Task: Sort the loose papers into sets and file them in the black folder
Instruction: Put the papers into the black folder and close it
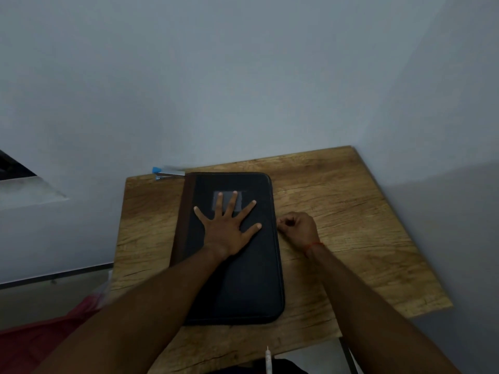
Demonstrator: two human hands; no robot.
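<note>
The wooden table [337, 201] carries the black folder [243, 279], which lies closed and flat with its long side running away from me and a brown spine down its left edge. No loose papers show anywhere around the folder.

My left hand [225, 228] lies on the folder's far half, palm down and fingers spread straight, pressing the cover and gripping nothing. My right hand [299, 229] sits just beside the folder's right edge, with its fingers curled in. Thumb and forefinger meet right at that edge, pinching what I take to be the zip pull (it is too small to make out).

A blue stapler [168, 174] rests just beyond the folder's far left corner. A pale label window [242, 196] on the cover lies partly under my left fingertips. A thin white stick [268, 360], perhaps a pen, pokes up on the near side of the folder, off the table.

With the folder shut and one hand bracing it, I judge the step in hand to be working the zip; whether opening or closing I cannot tell. The next move calls for a steady pull along the folder's edge, while my left palm keeps the cover from sliding.
</note>
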